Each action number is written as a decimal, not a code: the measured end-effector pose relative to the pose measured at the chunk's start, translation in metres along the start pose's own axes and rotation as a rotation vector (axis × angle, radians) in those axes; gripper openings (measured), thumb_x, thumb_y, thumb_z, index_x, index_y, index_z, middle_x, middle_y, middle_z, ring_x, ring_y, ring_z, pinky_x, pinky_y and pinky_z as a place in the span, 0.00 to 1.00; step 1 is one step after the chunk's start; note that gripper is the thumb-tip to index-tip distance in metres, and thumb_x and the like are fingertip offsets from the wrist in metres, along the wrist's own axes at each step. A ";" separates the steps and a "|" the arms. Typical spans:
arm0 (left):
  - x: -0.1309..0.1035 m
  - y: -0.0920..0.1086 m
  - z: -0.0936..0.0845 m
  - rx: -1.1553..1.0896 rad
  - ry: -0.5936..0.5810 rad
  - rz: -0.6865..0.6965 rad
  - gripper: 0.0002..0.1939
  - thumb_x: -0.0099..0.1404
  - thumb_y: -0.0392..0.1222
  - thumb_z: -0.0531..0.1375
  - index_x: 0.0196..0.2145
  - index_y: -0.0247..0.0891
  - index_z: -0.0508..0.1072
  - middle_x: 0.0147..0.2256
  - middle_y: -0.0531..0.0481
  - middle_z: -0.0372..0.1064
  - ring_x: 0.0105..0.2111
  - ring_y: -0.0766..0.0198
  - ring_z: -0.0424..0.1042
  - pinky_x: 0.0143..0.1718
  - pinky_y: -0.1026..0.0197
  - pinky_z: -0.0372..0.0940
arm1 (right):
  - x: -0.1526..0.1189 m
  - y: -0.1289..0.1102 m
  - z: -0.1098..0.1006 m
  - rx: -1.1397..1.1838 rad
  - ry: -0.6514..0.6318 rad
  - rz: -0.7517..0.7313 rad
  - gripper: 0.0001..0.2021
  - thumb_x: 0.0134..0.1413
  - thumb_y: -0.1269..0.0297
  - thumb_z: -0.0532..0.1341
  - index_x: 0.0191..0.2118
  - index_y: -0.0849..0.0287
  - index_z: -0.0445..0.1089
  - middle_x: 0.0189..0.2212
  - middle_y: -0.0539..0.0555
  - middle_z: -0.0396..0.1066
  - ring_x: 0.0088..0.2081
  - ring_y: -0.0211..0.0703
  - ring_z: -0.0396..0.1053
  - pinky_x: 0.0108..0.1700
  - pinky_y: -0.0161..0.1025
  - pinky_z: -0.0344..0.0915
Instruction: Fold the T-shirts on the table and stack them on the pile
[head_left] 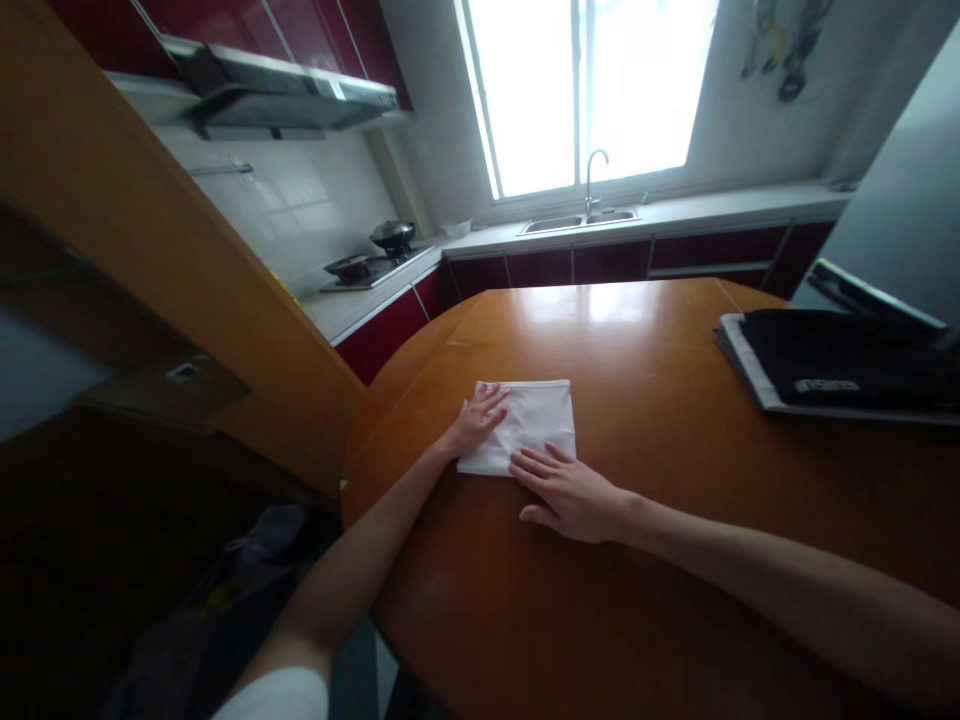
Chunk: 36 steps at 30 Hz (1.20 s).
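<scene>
A white cloth (536, 405), folded into a rough square, lies flat on the wooden table (600, 350). On its left side rests my left hand (478, 420), open, with the fingers spread over the fabric. My right hand (566, 490) is open too; its fingertips touch the cloth's near edge, while the palm and thumb are over the bare wood. Slight creases show in the fabric between the two hands. Neither hand grips anything.
Folded dark garments (847, 350) with white lettering and a pale layer beneath lie at the table's right. Beyond the table are a sink (555, 224) with a tap, a stove (382, 268) with pans, and a window. A wooden panel (172, 220) stands at left.
</scene>
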<state>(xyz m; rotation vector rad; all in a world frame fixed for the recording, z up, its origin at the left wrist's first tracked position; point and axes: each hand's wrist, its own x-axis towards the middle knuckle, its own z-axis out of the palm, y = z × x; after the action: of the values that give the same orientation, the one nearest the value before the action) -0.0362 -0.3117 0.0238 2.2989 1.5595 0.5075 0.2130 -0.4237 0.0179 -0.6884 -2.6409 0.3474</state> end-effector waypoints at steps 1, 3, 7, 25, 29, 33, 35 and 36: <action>0.000 -0.001 -0.002 -0.054 0.091 0.025 0.25 0.73 0.53 0.49 0.61 0.42 0.70 0.65 0.42 0.61 0.67 0.50 0.55 0.66 0.40 0.51 | 0.000 -0.001 0.000 0.002 0.002 -0.005 0.33 0.69 0.45 0.50 0.70 0.62 0.55 0.69 0.66 0.54 0.72 0.53 0.46 0.72 0.59 0.39; 0.000 -0.003 -0.007 -0.134 0.329 0.041 0.22 0.73 0.49 0.49 0.54 0.38 0.75 0.56 0.42 0.71 0.59 0.54 0.67 0.63 0.49 0.59 | 0.000 -0.002 -0.001 -0.003 0.047 0.004 0.31 0.70 0.47 0.50 0.69 0.62 0.56 0.69 0.66 0.54 0.71 0.54 0.48 0.72 0.60 0.39; 0.002 -0.013 -0.009 -0.044 0.483 -0.174 0.23 0.70 0.54 0.54 0.51 0.36 0.76 0.45 0.40 0.73 0.47 0.52 0.72 0.55 0.50 0.65 | 0.004 -0.001 -0.003 0.013 0.245 0.076 0.22 0.71 0.56 0.50 0.63 0.57 0.64 0.65 0.61 0.63 0.68 0.52 0.55 0.70 0.59 0.46; 0.019 -0.028 0.009 -0.347 0.371 -0.236 0.22 0.61 0.44 0.65 0.52 0.38 0.68 0.44 0.43 0.75 0.43 0.55 0.76 0.46 0.54 0.70 | 0.011 0.002 -0.001 0.086 0.390 0.050 0.14 0.70 0.62 0.51 0.52 0.55 0.71 0.52 0.59 0.71 0.55 0.51 0.66 0.59 0.52 0.63; 0.023 -0.027 0.010 -0.599 0.415 -0.217 0.32 0.59 0.49 0.67 0.57 0.37 0.64 0.46 0.41 0.73 0.42 0.57 0.76 0.42 0.56 0.72 | 0.012 0.011 0.002 0.118 0.444 0.126 0.14 0.70 0.61 0.52 0.50 0.54 0.72 0.51 0.59 0.72 0.54 0.50 0.67 0.59 0.51 0.63; 0.021 -0.018 0.006 -0.731 0.444 -0.143 0.36 0.59 0.57 0.67 0.59 0.38 0.63 0.49 0.40 0.72 0.43 0.56 0.77 0.42 0.57 0.73 | 0.018 0.042 0.004 0.208 0.616 0.288 0.15 0.69 0.58 0.52 0.49 0.55 0.74 0.51 0.60 0.71 0.55 0.51 0.66 0.60 0.52 0.64; 0.016 -0.009 0.001 -0.767 0.470 -0.091 0.37 0.58 0.58 0.67 0.59 0.40 0.63 0.50 0.41 0.71 0.43 0.57 0.77 0.42 0.57 0.73 | 0.022 0.064 0.003 0.272 0.726 0.397 0.18 0.67 0.53 0.53 0.52 0.56 0.73 0.54 0.62 0.70 0.57 0.52 0.65 0.61 0.54 0.62; 0.014 -0.003 -0.003 -0.789 0.482 -0.062 0.37 0.58 0.58 0.68 0.59 0.41 0.64 0.51 0.41 0.71 0.43 0.57 0.77 0.41 0.58 0.74 | 0.023 0.075 0.002 0.311 0.772 0.464 0.21 0.65 0.50 0.55 0.55 0.57 0.71 0.55 0.63 0.69 0.58 0.54 0.65 0.62 0.56 0.62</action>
<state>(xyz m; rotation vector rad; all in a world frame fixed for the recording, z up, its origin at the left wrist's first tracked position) -0.0353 -0.2976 0.0263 1.5758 1.2603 1.4370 0.2244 -0.3485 -0.0017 -1.0627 -1.6495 0.4851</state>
